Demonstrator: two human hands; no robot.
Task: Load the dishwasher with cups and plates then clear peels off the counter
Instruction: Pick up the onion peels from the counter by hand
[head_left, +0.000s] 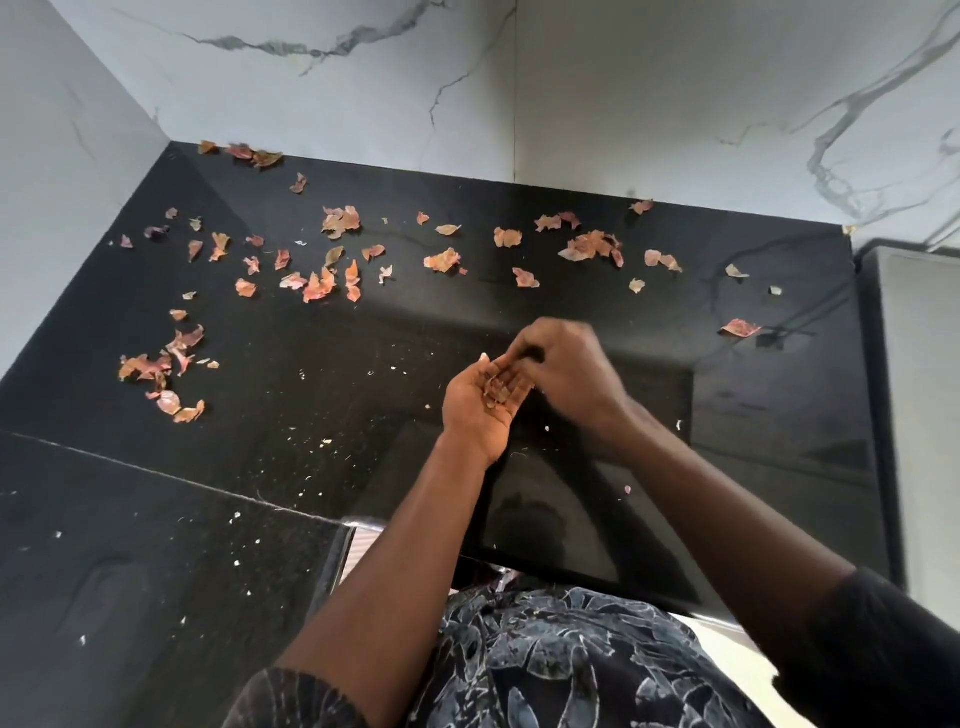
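While the left hand (480, 402) lies palm up over the table (311, 395), its fingers (511, 371) are loosely cupped, wide rather than closed, and a small heap of peels (498, 387) rests in the palm. The right hand (569, 371) comes in from the right of the left hand, knuckles up, with its fingers (519, 351) bunched narrow and curled down onto that heap. Blur hides whether they pinch a peel or only touch it.

More peels lie loose on the dark table. Beyond the left hand, toward the wall (363, 93), a broad band of peels (340, 222) runs from side to side, and a few of them touch the wall's foot. Well to the left of the left hand a denser cluster (156, 366) lies by itself. To the right of the left hand, past the right hand, one reddish peel (740, 328) lies alone. Pale crumbs (326, 442) dot the table left of the left hand and nearer the camera. Nearest the camera, below the left hand, a dark patterned shirt (561, 654) shows between the forearms.
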